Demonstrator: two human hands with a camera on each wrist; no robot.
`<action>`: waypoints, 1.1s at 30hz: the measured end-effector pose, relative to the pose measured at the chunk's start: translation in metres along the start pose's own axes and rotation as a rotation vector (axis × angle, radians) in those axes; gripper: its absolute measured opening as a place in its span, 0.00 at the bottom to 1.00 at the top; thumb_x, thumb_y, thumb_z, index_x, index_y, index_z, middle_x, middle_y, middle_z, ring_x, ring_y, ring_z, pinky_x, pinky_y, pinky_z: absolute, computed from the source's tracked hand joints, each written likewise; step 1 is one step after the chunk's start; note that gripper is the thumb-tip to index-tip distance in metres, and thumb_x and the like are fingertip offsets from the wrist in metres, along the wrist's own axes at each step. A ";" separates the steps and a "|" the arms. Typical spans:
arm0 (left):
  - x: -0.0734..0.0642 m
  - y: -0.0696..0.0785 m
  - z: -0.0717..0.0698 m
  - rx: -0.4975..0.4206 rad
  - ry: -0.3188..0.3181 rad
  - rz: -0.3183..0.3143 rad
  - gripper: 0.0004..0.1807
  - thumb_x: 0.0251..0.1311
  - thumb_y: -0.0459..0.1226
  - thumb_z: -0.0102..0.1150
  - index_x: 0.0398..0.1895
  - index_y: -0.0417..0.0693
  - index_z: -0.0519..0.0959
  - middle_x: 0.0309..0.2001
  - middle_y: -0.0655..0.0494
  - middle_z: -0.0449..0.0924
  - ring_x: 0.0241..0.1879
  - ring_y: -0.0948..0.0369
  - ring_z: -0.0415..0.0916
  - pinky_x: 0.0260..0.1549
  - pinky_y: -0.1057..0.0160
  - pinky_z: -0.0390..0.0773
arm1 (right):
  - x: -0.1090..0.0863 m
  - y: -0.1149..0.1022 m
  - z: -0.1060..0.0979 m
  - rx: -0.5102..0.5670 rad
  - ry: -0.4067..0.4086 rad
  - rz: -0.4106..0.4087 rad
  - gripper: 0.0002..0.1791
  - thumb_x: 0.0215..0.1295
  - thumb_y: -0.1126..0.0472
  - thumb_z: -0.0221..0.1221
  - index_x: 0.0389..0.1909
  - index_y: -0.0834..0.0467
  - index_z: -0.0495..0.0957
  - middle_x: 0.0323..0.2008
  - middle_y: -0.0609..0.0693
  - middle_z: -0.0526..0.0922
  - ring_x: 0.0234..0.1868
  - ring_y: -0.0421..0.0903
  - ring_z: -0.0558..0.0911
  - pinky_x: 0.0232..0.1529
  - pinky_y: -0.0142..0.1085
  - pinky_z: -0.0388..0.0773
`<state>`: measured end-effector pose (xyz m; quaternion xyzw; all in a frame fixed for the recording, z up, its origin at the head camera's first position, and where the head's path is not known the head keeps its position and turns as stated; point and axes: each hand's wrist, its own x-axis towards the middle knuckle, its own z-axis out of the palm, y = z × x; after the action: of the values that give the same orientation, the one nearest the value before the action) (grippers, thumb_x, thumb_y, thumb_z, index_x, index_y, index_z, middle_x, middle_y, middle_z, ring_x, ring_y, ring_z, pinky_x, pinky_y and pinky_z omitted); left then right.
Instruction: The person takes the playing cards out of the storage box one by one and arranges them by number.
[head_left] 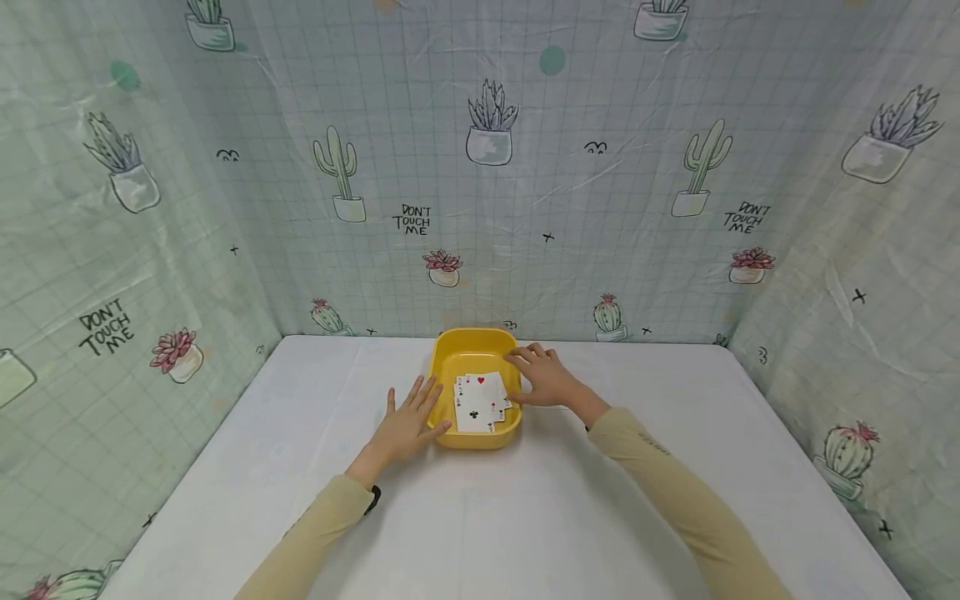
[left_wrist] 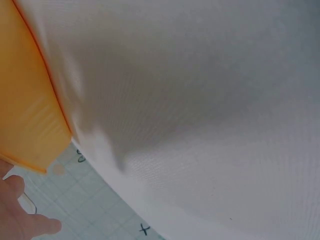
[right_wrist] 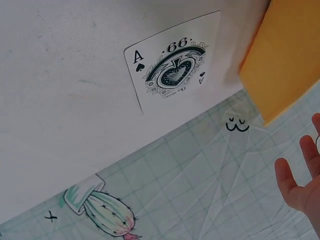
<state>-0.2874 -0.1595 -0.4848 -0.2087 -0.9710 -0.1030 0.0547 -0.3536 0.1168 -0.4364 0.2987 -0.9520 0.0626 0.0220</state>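
A yellow plastic tub (head_left: 471,442) stands on the table with several playing cards (head_left: 476,408) in an overlapping pile on its floor. My left hand (head_left: 407,427) is at the tub's left rim, fingers spread, the thumb pointing over the near left corner. At the right rim is my right hand (head_left: 543,379), its fingers reaching over the edge and its thumb close to the pile's right side. No card shows between the fingers of either hand. An ace of spades (right_wrist: 175,70) lies face up on the table beside the tub in the right wrist view; my right wrist mostly hides it in the head view.
The white table (head_left: 337,375) ends at a hanging cloth (head_left: 517,208) printed with cacti, which also covers both sides. The tub is near the table's far edge.
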 end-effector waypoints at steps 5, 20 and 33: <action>0.000 0.001 -0.001 0.000 0.014 0.009 0.40 0.59 0.62 0.36 0.69 0.47 0.50 0.71 0.51 0.42 0.70 0.50 0.38 0.58 0.33 0.38 | 0.005 -0.006 0.003 0.009 -0.025 -0.004 0.41 0.50 0.40 0.59 0.64 0.51 0.59 0.61 0.50 0.64 0.59 0.51 0.60 0.56 0.51 0.57; 0.002 0.000 0.000 0.004 0.002 -0.018 0.40 0.59 0.61 0.38 0.69 0.49 0.50 0.71 0.53 0.42 0.71 0.52 0.36 0.59 0.33 0.39 | 0.022 -0.027 0.015 -0.040 -0.114 -0.045 0.41 0.50 0.39 0.59 0.64 0.50 0.59 0.62 0.49 0.63 0.63 0.53 0.58 0.59 0.56 0.53; -0.001 0.001 -0.001 0.006 -0.021 0.003 0.40 0.60 0.62 0.34 0.69 0.50 0.47 0.71 0.53 0.39 0.71 0.53 0.35 0.59 0.33 0.37 | 0.023 -0.042 0.027 -0.082 -0.173 -0.077 0.43 0.47 0.36 0.60 0.63 0.47 0.61 0.61 0.46 0.66 0.60 0.49 0.59 0.61 0.57 0.51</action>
<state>-0.2865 -0.1595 -0.4834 -0.2110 -0.9715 -0.0979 0.0452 -0.3491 0.0660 -0.4572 0.3384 -0.9399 -0.0031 -0.0456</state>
